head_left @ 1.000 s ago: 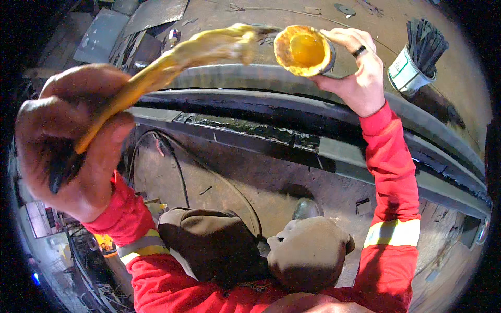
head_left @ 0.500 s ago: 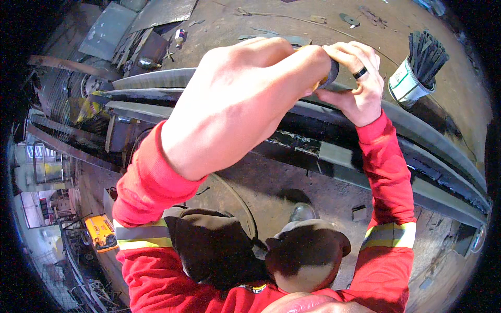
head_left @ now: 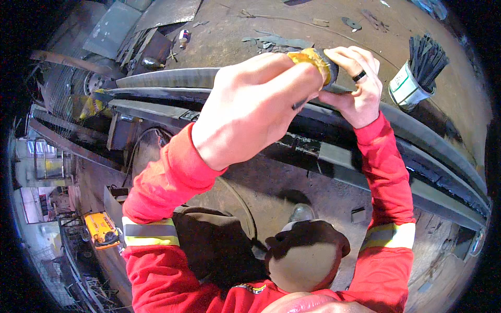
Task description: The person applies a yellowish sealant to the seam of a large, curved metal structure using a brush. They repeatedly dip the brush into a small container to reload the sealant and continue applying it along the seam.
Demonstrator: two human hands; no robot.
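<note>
the right hand (head_left: 359, 81) clamps the yellow-smeared cup (head_left: 322, 61), likely light and slick, best held by its dark outside; the left hand (head_left: 255, 104) grips a mostly hidden tool (head_left: 299, 104)

Off to the right I see a white bucket (head_left: 406, 88) crammed with dark strips (head_left: 425, 60); a flat disc (head_left: 351, 23) lies on the floor (head_left: 224, 39) beyond it. Over left sit an orange case (head_left: 102, 227) and a grey sheet (head_left: 109, 34).

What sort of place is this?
Probably a metal fabrication shop: long metal beams, flat grey sheets at upper left, and a white bucket of dark strips.
</note>
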